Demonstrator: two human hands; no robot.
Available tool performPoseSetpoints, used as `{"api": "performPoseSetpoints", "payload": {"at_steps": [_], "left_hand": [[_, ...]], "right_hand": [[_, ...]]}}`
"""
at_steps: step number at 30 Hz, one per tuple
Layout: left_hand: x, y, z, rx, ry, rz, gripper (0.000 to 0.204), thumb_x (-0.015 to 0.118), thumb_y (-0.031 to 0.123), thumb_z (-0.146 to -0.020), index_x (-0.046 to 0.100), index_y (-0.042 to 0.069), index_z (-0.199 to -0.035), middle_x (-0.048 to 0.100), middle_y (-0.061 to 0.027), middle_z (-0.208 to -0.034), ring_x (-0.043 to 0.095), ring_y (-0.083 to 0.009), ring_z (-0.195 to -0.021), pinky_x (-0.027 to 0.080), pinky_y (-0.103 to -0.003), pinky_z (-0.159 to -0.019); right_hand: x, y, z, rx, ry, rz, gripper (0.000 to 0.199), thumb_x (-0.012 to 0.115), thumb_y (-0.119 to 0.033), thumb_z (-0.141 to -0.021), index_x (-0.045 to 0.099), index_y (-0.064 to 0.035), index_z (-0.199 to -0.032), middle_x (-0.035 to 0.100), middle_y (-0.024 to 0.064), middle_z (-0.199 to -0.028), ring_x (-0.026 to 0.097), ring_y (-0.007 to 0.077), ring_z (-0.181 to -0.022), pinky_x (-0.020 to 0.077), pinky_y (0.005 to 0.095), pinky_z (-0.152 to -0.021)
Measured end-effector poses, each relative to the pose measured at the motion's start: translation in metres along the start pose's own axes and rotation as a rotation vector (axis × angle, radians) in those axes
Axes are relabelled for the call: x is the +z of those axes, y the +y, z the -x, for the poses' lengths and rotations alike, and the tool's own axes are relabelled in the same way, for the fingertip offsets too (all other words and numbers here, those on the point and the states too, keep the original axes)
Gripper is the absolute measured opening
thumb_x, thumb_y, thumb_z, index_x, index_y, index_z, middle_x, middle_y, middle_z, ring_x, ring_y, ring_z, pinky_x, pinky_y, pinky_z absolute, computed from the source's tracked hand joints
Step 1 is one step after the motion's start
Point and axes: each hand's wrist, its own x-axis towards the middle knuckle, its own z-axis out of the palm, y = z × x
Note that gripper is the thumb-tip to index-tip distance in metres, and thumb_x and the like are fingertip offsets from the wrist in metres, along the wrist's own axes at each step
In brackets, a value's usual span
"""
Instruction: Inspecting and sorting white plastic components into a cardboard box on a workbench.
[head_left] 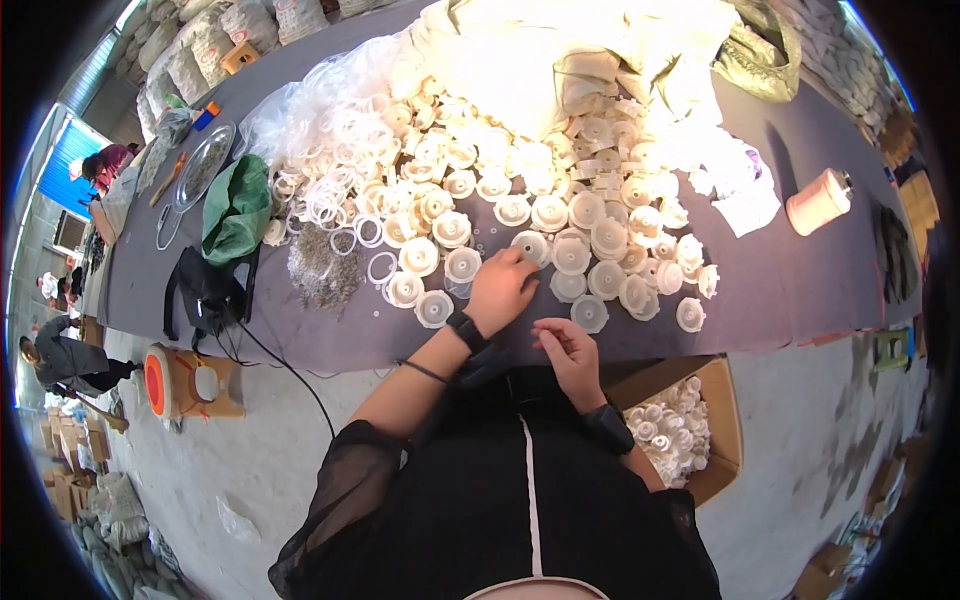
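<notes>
My left hand [503, 291] reaches over the near middle of the table, its fingers bent and closed at the near edge of a round white plastic cap [531, 246]. Close to the table's front edge is my right hand [570, 362], with its thumb and fingers curled together; anything between them is too small to make out. Several similar scalloped caps [606, 278] lie around and beyond both hands. White plastic rings [368, 232] form a loose heap to the left, beside a pile of small metallic parts [325, 268].
A cardboard box [722, 420] of white parts stands below the table's edge at right. A black bag [207, 292], green cloth [237, 208] and metal tray [205, 165] lie on the left. A thread cone [819, 202] rests at right. An orange-and-white stool or bucket [165, 382] stands on the floor.
</notes>
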Motion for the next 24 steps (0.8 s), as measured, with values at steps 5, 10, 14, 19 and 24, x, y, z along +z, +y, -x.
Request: {"api": "performPoseSetpoints", "payload": {"at_steps": [5, 10, 14, 19, 24], "left_hand": [[0.007, 0.001, -0.006, 0.097, -0.025, -0.174, 0.018, 0.066, 0.008, -0.066, 0.055, 0.005, -0.080, 0.051, -0.0097, -0.082, 0.054, -0.0278, -0.077, 0.045, -0.037, -0.067], [-0.008, -0.006, -0.012, -0.061, 0.127, 0.114, 0.015, 0.063, 0.005, -0.072, 0.053, 0.005, -0.084, 0.051, -0.0108, -0.083, 0.055, -0.0268, -0.070, 0.045, -0.035, -0.061], [-0.034, -0.028, -0.019, -0.208, 0.293, 0.227, 0.014, 0.059, 0.002, -0.073, 0.056, 0.003, -0.086, 0.055, -0.0105, -0.083, 0.056, -0.0284, -0.069, 0.045, -0.036, -0.060], [-0.045, -0.052, -0.026, -0.047, 0.119, -0.208, 0.006, 0.059, 0.003, -0.070, 0.062, 0.005, -0.075, 0.058, -0.0073, -0.080, 0.054, -0.0231, -0.077, 0.044, -0.034, -0.069], [-0.024, -0.053, -0.034, 0.027, 0.008, -0.492, 0.004, 0.058, 0.010, -0.070, 0.061, 0.009, -0.069, 0.055, -0.0052, -0.075, 0.050, -0.0221, -0.084, 0.040, -0.034, -0.073]], "right_hand": [[0.000, -0.003, 0.000, 0.016, -0.015, -0.009, 0.015, 0.052, -0.006, -0.087, 0.058, 0.0016, -0.097, 0.061, 0.0052, -0.086, 0.057, 0.0088, -0.076, 0.0475, 0.0218, -0.070], [0.000, 0.006, 0.004, 0.033, 0.001, -0.057, 0.015, 0.052, -0.006, -0.087, 0.059, 0.0018, -0.097, 0.061, 0.0054, -0.086, 0.057, 0.0093, -0.075, 0.0470, 0.0217, -0.069], [0.000, 0.016, 0.005, 0.080, -0.032, -0.067, 0.015, 0.052, -0.006, -0.087, 0.058, 0.0022, -0.097, 0.061, 0.0055, -0.085, 0.057, 0.0096, -0.074, 0.0463, 0.0217, -0.068], [0.003, 0.016, 0.002, 0.094, -0.035, -0.059, 0.015, 0.052, -0.006, -0.087, 0.058, 0.0022, -0.097, 0.061, 0.0052, -0.084, 0.057, 0.0092, -0.073, 0.0459, 0.0215, -0.067], [0.000, 0.024, 0.003, 0.100, -0.029, -0.063, 0.014, 0.053, -0.006, -0.086, 0.059, 0.0017, -0.096, 0.061, 0.0047, -0.083, 0.056, 0.0085, -0.072, 0.0455, 0.0205, -0.066]]}}
